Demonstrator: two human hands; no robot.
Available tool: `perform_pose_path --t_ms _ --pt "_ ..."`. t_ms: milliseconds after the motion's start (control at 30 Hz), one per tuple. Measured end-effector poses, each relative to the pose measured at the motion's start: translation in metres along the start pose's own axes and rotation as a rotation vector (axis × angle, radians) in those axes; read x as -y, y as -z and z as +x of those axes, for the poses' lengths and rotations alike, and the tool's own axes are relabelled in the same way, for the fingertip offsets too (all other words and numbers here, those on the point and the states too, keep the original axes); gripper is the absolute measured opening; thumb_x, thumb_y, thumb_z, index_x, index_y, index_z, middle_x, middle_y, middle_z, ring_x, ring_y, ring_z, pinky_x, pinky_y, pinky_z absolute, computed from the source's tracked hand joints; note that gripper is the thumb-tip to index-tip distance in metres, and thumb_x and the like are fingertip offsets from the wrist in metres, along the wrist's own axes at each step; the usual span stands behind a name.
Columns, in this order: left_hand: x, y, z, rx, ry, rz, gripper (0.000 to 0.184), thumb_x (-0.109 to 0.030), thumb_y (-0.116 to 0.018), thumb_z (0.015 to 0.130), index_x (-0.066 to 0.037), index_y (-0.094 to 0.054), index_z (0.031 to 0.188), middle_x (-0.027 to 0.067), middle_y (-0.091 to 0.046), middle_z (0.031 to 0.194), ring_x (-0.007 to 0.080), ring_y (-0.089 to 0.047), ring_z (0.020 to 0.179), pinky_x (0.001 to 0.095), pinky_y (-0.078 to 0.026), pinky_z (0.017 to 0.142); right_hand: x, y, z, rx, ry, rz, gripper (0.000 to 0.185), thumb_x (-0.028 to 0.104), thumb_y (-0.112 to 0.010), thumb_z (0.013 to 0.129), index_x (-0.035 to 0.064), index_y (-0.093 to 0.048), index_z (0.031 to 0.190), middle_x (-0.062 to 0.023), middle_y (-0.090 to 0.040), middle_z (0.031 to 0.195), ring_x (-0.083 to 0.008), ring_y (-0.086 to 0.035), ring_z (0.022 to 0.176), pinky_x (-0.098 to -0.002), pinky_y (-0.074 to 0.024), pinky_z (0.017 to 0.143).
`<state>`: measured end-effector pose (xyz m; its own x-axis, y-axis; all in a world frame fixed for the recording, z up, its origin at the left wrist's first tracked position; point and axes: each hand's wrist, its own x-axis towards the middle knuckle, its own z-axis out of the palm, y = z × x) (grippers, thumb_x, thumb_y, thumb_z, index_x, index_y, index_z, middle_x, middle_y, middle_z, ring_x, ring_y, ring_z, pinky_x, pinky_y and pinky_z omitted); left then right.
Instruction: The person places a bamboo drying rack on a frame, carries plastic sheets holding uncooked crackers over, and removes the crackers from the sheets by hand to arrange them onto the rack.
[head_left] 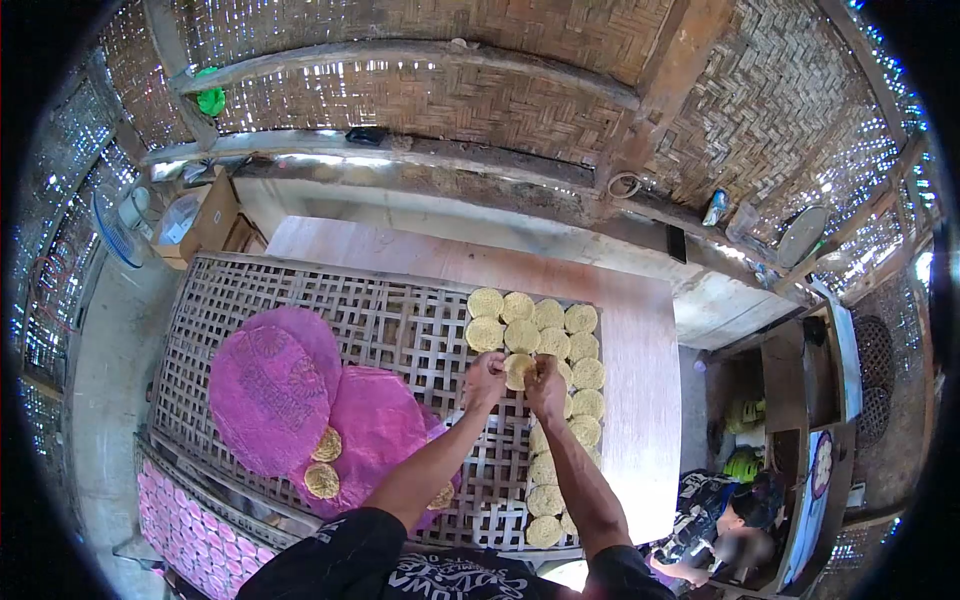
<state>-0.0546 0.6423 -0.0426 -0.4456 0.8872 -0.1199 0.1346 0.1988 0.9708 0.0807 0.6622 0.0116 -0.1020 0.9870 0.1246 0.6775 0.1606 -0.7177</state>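
A round, pale-yellow cracker (518, 372) with a coiled, noodle-like texture is held between my two hands above the woven bamboo rack (390, 320). The fingers of my left hand (486, 379) are closed at its left edge. On the opposite edge, my right hand (544, 387) pinches it. Rows of similar crackers (522, 335) lie close together on the right part of the rack, some covered by my right arm. To the left, pink sheets (270, 390) overlap on the rack, with a few more crackers (322, 480) at their edges.
A pale wooden board (645, 400) lies under the rack. Pink round pieces (190, 520) cover a lower surface at front left. Another person (715, 525) is low at the right. A cardboard box (208, 222) and a fan (115, 228) stand at back left.
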Motion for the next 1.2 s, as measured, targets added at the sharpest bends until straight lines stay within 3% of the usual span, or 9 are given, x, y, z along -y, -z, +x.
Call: perform_pose_path --t_ms 133,267,367,567,733,833,933,1033,1200 --pt "-0.004 0.004 0.001 0.011 -0.121 0.090 0.034 -0.001 -0.069 0.074 -0.009 -0.066 0.107 0.0088 -0.066 0.096 0.0211 -0.066 0.083 0.0331 -0.053 0.076 -0.003 0.002 0.005 -0.049 0.107 -0.085 0.033 0.012 -0.068 0.081 0.0063 -0.053 0.109 -0.0164 -0.064 0.094 -0.0370 -0.063 0.086 -0.0439 -0.0508 0.072" --pt "-0.017 0.063 -0.028 0.062 -0.258 0.199 0.030 -0.013 -0.071 0.078 -0.010 -0.067 0.107 0.0110 -0.065 0.105 0.0284 -0.063 0.096 0.0388 -0.051 0.086 0.017 0.007 -0.014 -0.194 0.208 -0.220 0.031 0.014 -0.071 0.079 0.0066 -0.056 0.106 -0.0137 -0.061 0.097 -0.0353 -0.061 0.089 -0.0426 -0.0502 0.073" --pt "-0.015 0.144 -0.080 -0.005 -0.193 0.459 0.031 -0.017 -0.073 0.076 -0.010 -0.067 0.106 0.0106 -0.064 0.107 0.0282 -0.061 0.102 0.0396 -0.050 0.087 0.030 -0.014 -0.057 -0.012 0.252 -0.151 0.030 0.022 -0.071 0.080 0.0057 -0.062 0.104 -0.0126 -0.061 0.100 -0.0356 -0.060 0.089 -0.0435 -0.0506 0.076" --pt "0.022 0.298 -0.169 -0.285 -0.179 0.974 0.031 -0.016 -0.073 0.073 -0.010 -0.066 0.103 0.0100 -0.060 0.104 0.0312 -0.058 0.101 0.0447 -0.051 0.083 0.096 -0.065 -0.153 0.349 0.584 0.009 0.028 0.023 -0.076 0.076 0.0120 -0.067 0.101 -0.0078 -0.064 0.090 -0.0290 -0.063 0.085 -0.0397 -0.0534 0.072" --pt "0.030 0.332 -0.163 -0.296 -0.249 1.056 0.033 -0.019 -0.071 0.073 -0.010 -0.064 0.103 0.0108 -0.059 0.099 0.0331 -0.058 0.096 0.0468 -0.052 0.076 0.133 -0.080 -0.177 0.376 0.606 0.065 0.029 0.024 -0.075 0.077 0.0110 -0.067 0.102 -0.0090 -0.066 0.097 -0.0294 -0.064 0.090 -0.0396 -0.0538 0.076" --pt "0.032 0.343 -0.144 -0.204 -0.140 1.112 0.027 -0.015 -0.070 0.072 -0.008 -0.064 0.097 0.0115 -0.064 0.094 0.0348 -0.061 0.086 0.0471 -0.052 0.073 0.142 -0.075 -0.180 0.396 0.603 0.067 0.027 0.023 -0.074 0.080 0.0095 -0.067 0.101 -0.0093 -0.067 0.098 -0.0289 -0.065 0.091 -0.0391 -0.0539 0.076" --pt "0.016 0.356 -0.125 -0.395 0.140 0.787 0.018 -0.009 -0.066 0.073 -0.006 -0.065 0.091 0.0144 -0.067 0.087 0.0370 -0.063 0.074 0.0447 -0.053 0.068 0.143 -0.069 -0.179 0.424 0.509 0.131 0.026 0.023 -0.073 0.081 0.0085 -0.066 0.102 -0.0100 -0.067 0.097 -0.0280 -0.066 0.089 -0.0378 -0.0537 0.077" --pt "-0.011 0.387 -0.107 -0.535 0.131 0.605 0.011 -0.008 -0.064 0.076 -0.004 -0.065 0.087 0.0140 -0.068 0.081 0.0298 -0.066 0.069 0.0376 -0.052 0.064 0.138 -0.073 -0.175 0.510 0.245 0.304 0.029 0.021 -0.074 0.084 0.0058 -0.065 0.107 -0.0101 -0.068 0.096 -0.0230 -0.067 0.091 -0.0335 -0.0539 0.081" --pt "-0.033 0.380 -0.091 -0.385 0.093 -0.077 0.014 -0.005 -0.065 0.078 -0.002 -0.066 0.091 0.0057 -0.067 0.079 0.0145 -0.063 0.071 0.0298 -0.050 0.062 0.153 -0.086 -0.158 0.654 -0.062 0.780 0.039 0.020 -0.072 0.087 0.0017 -0.060 0.120 -0.0102 -0.068 0.107 -0.0184 -0.065 0.099 -0.0322 -0.0532 0.084"
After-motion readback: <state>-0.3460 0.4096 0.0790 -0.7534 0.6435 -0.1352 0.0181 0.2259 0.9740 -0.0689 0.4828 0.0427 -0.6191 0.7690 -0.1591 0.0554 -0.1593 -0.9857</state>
